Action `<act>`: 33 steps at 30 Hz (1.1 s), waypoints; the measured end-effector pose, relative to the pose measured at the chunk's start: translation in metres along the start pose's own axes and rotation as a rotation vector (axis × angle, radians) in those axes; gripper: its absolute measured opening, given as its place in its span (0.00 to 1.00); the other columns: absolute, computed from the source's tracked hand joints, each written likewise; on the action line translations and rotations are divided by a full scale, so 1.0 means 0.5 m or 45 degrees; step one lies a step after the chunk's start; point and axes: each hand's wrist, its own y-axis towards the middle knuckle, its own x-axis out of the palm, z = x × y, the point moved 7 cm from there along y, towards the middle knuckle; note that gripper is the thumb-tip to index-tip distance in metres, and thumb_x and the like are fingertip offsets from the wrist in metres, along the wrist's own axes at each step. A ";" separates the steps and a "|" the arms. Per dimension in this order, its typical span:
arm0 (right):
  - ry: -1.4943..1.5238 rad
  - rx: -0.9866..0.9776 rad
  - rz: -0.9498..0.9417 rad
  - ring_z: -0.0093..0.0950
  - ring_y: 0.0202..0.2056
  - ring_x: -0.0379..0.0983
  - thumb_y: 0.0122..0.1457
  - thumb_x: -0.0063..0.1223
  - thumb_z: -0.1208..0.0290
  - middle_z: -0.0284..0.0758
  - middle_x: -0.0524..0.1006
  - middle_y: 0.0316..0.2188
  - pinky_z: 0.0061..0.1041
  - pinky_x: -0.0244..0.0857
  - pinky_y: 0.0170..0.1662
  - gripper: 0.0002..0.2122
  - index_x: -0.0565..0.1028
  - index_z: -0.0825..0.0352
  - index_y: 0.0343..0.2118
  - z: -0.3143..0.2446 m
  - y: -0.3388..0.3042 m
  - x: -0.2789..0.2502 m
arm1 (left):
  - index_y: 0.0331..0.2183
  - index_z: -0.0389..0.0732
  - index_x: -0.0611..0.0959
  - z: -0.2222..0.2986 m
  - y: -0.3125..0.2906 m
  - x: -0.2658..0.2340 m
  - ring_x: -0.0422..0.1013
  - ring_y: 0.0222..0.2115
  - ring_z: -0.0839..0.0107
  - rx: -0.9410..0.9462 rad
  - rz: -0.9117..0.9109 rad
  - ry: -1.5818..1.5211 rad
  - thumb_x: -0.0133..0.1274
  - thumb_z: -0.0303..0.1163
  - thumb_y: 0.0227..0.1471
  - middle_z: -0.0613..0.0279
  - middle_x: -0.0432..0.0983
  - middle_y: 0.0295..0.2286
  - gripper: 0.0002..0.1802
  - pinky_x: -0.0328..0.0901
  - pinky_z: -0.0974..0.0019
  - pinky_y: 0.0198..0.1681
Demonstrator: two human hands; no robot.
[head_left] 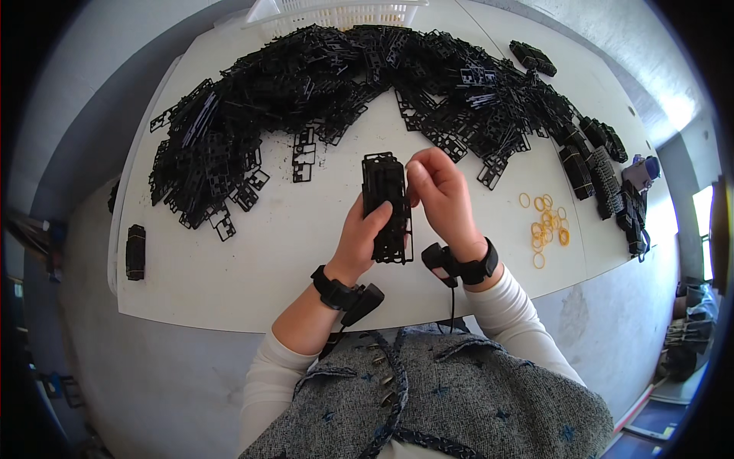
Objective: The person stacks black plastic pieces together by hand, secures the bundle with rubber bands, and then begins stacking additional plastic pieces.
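My left hand [358, 241] is wrapped round a stack of black plastic frames [387, 177], its thumb lying across the top face. The stack is held lengthwise over the near middle of the white table. At the stack's upper right edge is my right hand [443, 191], fingers curled and thumb and forefinger pressed together. Whatever those fingertips may hold is hidden. Beyond both hands, a large heap of loose black plastic frames [306, 84] arches across the table.
Loose yellow rubber bands [547, 222] lie right of my hands. Banded black bundles [577, 172] line the table's right side; single bundles lie at the far right [533, 57] and near left [135, 252]. A white plastic basket [336, 17] stands behind the heap. A purple object [641, 173] sits at the right edge.
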 end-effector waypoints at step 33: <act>-0.487 -0.103 -0.109 0.16 0.15 0.65 0.55 0.52 0.76 0.29 0.71 0.15 0.15 0.60 0.18 0.07 0.66 0.71 0.24 0.005 -0.019 0.040 | 0.45 0.37 0.66 0.021 0.005 -0.025 0.70 0.26 0.74 0.286 -0.008 0.053 0.39 0.67 0.46 0.59 0.71 0.31 0.42 0.68 0.73 0.25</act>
